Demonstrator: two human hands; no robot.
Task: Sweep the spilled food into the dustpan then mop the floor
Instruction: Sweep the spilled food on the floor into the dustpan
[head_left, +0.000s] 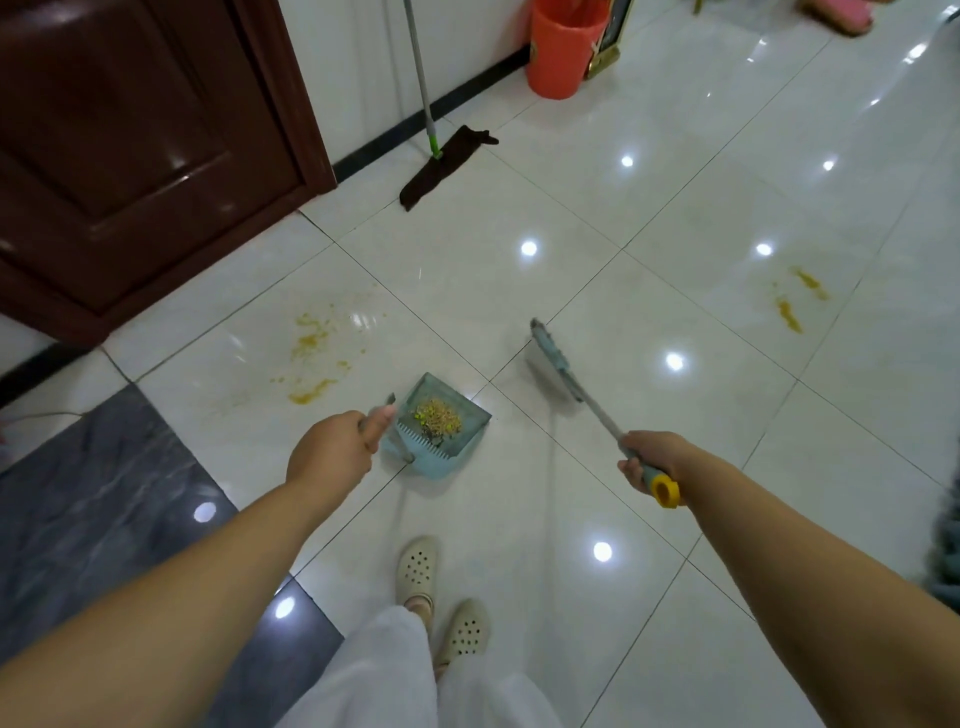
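Left of the dustpan (441, 421): left hand (332, 449) gripping its handle, keeping the swept food (437, 414) inside. Right of it, right hand (649, 460) wrapped round the broom (558, 366), lifted for more. Smears (309, 338) either side, mop (441, 161) parked beyond for later.

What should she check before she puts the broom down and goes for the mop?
1. Food is in the dustpan: ok, a pile sits inside.
2. Left hand grips the dustpan handle: ok.
3. Right hand holds the broom: ok, brush lifted off the floor.
4. Floor swept clean: not ok, yellow smears remain by the door and on the far right.
5. Mop within reach: ok, leaning at the wall ahead.
6. Red bucket has water: cannot tell.
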